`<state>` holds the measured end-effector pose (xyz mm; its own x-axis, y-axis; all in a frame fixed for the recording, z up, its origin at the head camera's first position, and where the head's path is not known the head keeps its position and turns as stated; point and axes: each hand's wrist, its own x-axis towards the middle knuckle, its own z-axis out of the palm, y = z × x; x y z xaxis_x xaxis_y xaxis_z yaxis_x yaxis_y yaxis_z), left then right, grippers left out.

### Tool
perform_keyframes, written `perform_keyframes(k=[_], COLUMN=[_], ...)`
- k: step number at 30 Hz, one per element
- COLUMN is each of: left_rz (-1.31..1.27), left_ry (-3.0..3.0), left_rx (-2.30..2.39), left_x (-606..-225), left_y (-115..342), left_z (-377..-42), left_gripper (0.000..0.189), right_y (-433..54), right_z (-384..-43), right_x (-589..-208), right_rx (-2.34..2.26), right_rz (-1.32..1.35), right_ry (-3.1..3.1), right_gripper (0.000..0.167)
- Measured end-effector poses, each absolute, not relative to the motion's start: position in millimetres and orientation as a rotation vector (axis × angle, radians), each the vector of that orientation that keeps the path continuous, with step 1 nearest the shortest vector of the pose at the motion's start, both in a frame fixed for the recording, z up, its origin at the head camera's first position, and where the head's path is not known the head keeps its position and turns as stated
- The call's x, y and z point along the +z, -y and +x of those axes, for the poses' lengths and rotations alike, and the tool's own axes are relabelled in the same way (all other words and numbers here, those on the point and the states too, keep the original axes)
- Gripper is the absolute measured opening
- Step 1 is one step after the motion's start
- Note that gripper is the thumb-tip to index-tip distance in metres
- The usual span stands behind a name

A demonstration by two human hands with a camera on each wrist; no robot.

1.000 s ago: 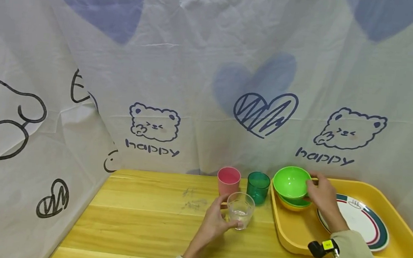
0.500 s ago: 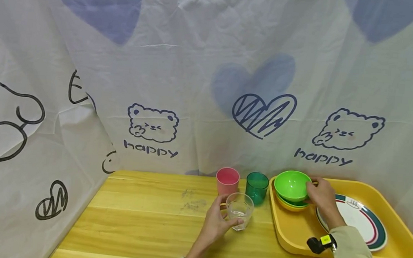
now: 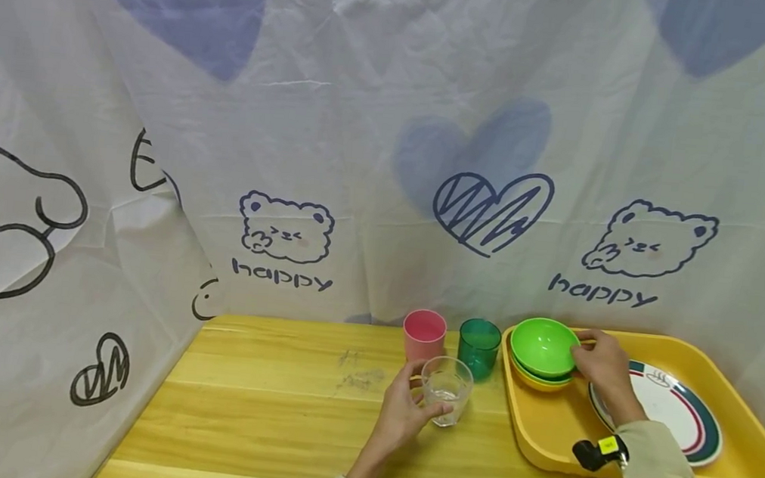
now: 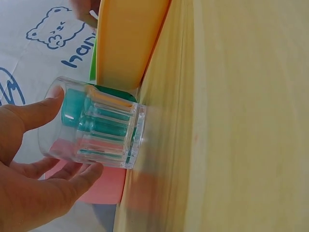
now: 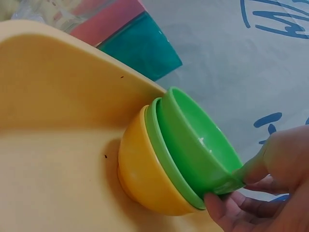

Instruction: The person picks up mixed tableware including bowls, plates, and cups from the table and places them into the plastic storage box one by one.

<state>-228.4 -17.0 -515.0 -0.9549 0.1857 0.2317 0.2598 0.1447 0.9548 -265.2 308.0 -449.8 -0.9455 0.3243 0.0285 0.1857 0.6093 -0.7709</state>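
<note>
My right hand (image 3: 607,365) pinches the rim of a bright green bowl (image 5: 193,140) at the tray's back left corner. That bowl sits tilted inside a second green bowl (image 5: 159,140), which is nested in a yellow bowl (image 5: 140,166). On the table, my left hand (image 3: 401,411) holds a clear glass (image 4: 99,128) with the thumb on one side and the fingers on the other. The glass is upright, its base at the wood. Behind it stand a pink cup (image 3: 424,330) and a green see-through cup (image 3: 478,350).
The yellow tray (image 3: 542,443) fills the right end of the wooden table (image 3: 259,403). A white plate (image 3: 664,415) with a green and red rim lies in it, partly behind my right arm. A printed cloth (image 3: 362,154) hangs along the back.
The upper green bowl has come down into the bowls below it, with my right hand still on its rim. My left hand and the glass have stayed in place.
</note>
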Motion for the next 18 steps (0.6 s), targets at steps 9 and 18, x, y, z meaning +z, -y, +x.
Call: perform_keyframes(k=[9, 18], left_rz=[-0.456, -0.432], left_ry=[2.304, 2.306], left_rx=[-1.998, -1.976], left_x=[-515, -508], left_y=[20, 24], left_z=[-230, -229], left_gripper=[0.069, 0.068], right_y=[-313, -306], right_z=[-259, -247], right_x=[-448, -451], right_rx=[1.172, 1.173], right_rz=[-0.398, -0.350], right_ry=[2.691, 2.595], right_gripper=[0.046, 0.045])
